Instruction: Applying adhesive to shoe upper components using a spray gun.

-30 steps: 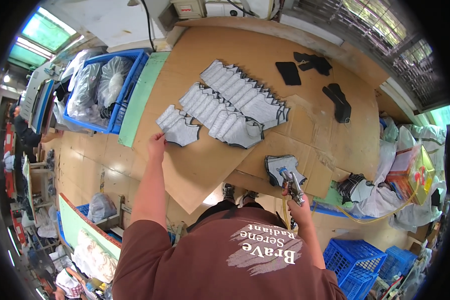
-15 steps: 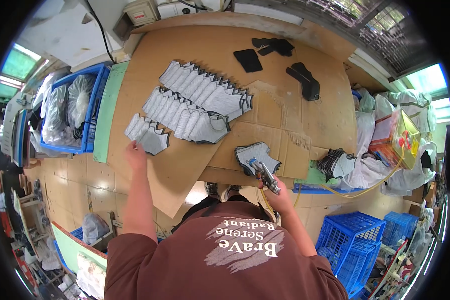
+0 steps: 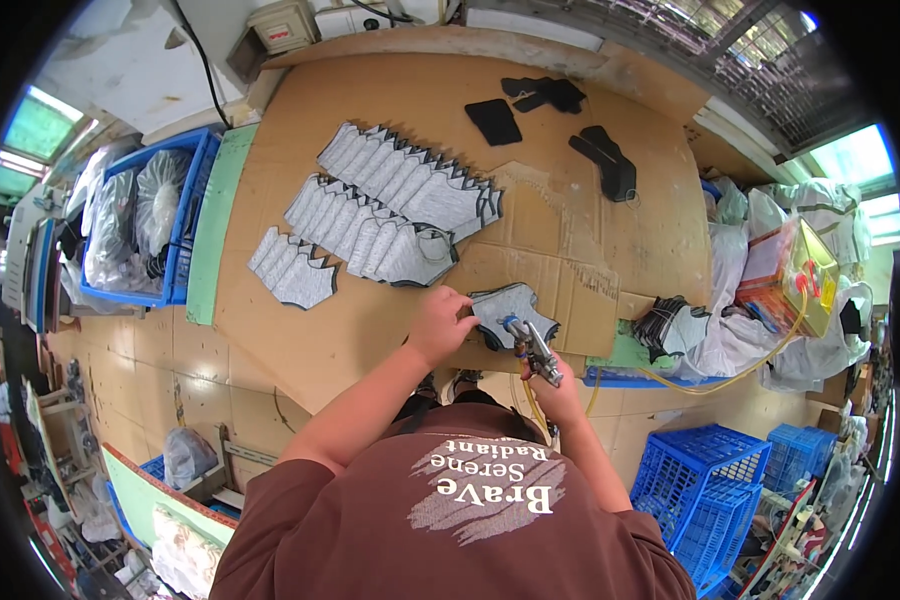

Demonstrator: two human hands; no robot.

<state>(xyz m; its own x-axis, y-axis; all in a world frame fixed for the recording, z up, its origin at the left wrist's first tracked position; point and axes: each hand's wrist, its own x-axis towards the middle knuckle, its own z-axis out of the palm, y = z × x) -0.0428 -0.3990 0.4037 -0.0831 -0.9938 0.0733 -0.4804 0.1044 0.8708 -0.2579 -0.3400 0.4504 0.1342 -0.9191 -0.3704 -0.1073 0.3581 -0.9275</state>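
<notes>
Grey fabric pieces (image 3: 515, 312) lie in a small stack near the front edge of the cardboard-covered counter (image 3: 590, 215), just ahead of the person's chest. The left hand (image 3: 438, 322) rests at the stack's left edge, fingers curled onto the top piece and pinching or pressing it. The right hand (image 3: 560, 395) sits just below and right of the stack, closed around the grip of a metal spray gun (image 3: 530, 345), whose nozzle points up at the top piece and hovers at its lower right corner. A yellow hose (image 3: 730, 375) trails away to the right.

Farther back on the counter, two overlapping rows of grey pieces (image 3: 400, 205) are fanned out, with a shorter row (image 3: 292, 268) to their left. Black pieces (image 3: 555, 125) lie near the far edge. A blue crate (image 3: 185, 225) with bagged goods stands left of the counter.
</notes>
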